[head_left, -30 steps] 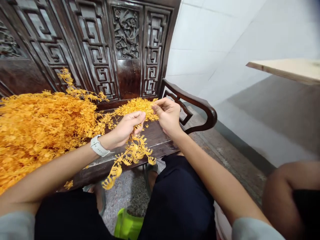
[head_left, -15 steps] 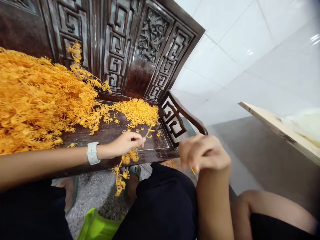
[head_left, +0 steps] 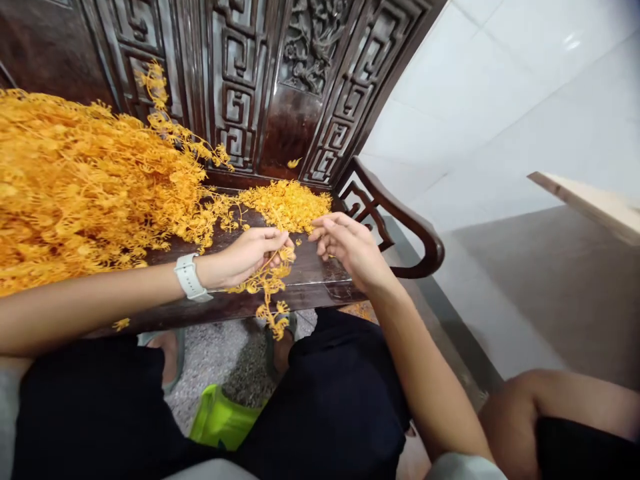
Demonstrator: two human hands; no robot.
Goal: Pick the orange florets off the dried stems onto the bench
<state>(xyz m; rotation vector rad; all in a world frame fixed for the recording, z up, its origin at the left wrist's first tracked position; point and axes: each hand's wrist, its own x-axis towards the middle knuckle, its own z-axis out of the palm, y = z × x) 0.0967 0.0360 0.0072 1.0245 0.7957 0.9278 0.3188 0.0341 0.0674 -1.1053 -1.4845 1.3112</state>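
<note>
My left hand (head_left: 263, 253), with a pale watch at its wrist, is closed on a strand of orange plastic flower pieces (head_left: 273, 287). The strand hangs below the fingers over the bench's front edge. My right hand (head_left: 345, 247) is beside it with loosely bent fingers apart, and I see nothing held in them. Just behind both hands lies a small pile of loose orange pieces (head_left: 290, 205) on the bench seat. One orange piece (head_left: 294, 163) shows above that pile, in front of the carved backrest. A large heap of orange strands (head_left: 90, 193) covers the seat at left.
The dark carved wooden bench (head_left: 300, 127) has a curved armrest (head_left: 425, 260) to the right of my right hand. A bright green plastic object (head_left: 225, 420) is on the floor between the legs. At right are a board edge (head_left: 585, 203) and another person's bent leg (head_left: 540, 407).
My right hand has come from the lower right, beyond the bench, to the small pile, its fingers opening. The strand in my left hand has swung rightward and upward. The whole view has shifted slightly.
</note>
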